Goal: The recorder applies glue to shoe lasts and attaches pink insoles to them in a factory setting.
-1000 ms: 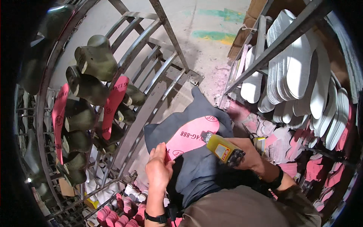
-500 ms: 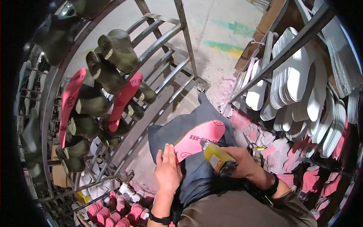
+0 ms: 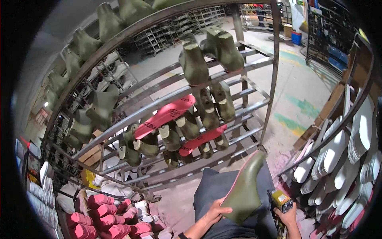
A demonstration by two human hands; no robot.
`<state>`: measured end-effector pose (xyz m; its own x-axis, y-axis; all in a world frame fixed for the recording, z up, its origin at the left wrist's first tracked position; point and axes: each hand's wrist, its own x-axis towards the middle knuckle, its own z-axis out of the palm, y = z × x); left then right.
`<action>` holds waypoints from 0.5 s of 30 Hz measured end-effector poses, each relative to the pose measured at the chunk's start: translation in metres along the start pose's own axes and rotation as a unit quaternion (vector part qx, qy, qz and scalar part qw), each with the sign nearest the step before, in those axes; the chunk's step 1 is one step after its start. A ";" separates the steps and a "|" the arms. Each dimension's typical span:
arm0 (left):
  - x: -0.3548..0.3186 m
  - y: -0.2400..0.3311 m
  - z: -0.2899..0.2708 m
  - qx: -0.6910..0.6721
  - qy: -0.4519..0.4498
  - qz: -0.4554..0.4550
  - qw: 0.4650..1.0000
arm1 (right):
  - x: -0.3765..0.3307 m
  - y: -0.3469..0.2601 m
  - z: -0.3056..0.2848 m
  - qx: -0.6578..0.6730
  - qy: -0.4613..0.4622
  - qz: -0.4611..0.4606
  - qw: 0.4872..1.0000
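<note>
My left hand (image 3: pixel 218 211) grips an olive-green shoe last (image 3: pixel 247 191) by its lower left side, over my lap. The last stands tilted with its narrow end up and away from me. A pink insole lies along its left side, seen edge-on. In my right hand (image 3: pixel 287 218), to the right of the last, is a yellow-bodied hand tool (image 3: pixel 280 199) with a dark end. The tool is apart from the last. My dark apron (image 3: pixel 209 185) shows beneath them.
Ahead stands a metal rack (image 3: pixel 175 93) bearing green lasts and pink insoles (image 3: pixel 166 115). White insoles (image 3: pixel 330 163) hang in stacks on a rack at right. Bundled pink pieces (image 3: pixel 107 215) lie at lower left. A blue bin (image 3: pixel 296 38) stands far off.
My left hand has gone from pressing the insole to gripping the last, which is now turned with its green side showing. The tool has moved off the insole. My view has swung up and left.
</note>
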<state>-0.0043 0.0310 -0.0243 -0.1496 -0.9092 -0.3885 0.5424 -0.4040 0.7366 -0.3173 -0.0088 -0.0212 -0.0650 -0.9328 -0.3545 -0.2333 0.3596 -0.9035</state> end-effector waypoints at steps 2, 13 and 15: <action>-0.008 0.017 0.008 -0.080 -0.015 0.048 0.996 | 0.003 0.013 -0.002 0.018 0.003 -0.006 1.000; 0.037 0.276 0.097 -0.238 -0.112 0.334 0.905 | 0.000 0.031 -0.015 -0.040 0.021 -0.062 0.997; 0.041 0.317 0.089 -0.252 -0.230 0.273 0.900 | 0.000 0.041 -0.018 -0.131 -0.004 -0.102 0.986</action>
<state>0.0881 -0.1437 0.2427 -0.0108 -0.9508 0.3096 0.9271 0.1065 0.3594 -0.3445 0.0053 -0.0544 0.0167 -0.9844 -0.1750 -0.4838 0.1452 -0.8630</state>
